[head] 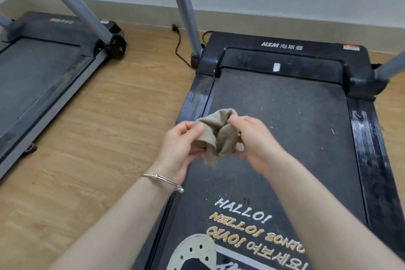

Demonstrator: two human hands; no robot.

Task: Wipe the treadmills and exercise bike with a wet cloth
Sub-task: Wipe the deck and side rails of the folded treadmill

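- Light wood-plank floor (105, 138), pale wall with beige skirting behind; black power cable (179, 48) runs along the floor between two machines.
- Black treadmill with dusty dark belt (285, 116) directly ahead, long axis running away from the person toward the wall. Second grey-framed treadmill (43, 68) off to the left, well apart, angled.
- Crumpled beige terry cloth (217, 136) is held up in the air over the near-left part of the belt, not touching it.
- Left hand (179, 149) pinches the cloth's left side, fingers curled on it; thin silver bangle (164, 181) at that wrist.
- Right hand (256, 140) grips the right side, fingers wrapped into the folds. Looks like refolding or bunching before the wipe.
- Key relation: belt lies below and ahead of both hands; the specks sit mostly forward and right, so the right hand is nearer. Left side rail is closer to the left hand.
- Exercise bike not in view.
- Readable: "HSM" plus Chinese characters on the motor hood (282, 46); belt print "HALLO! HELLO! CIAO!" and Korean text; red-white warning sticker (351, 47), too small to read.
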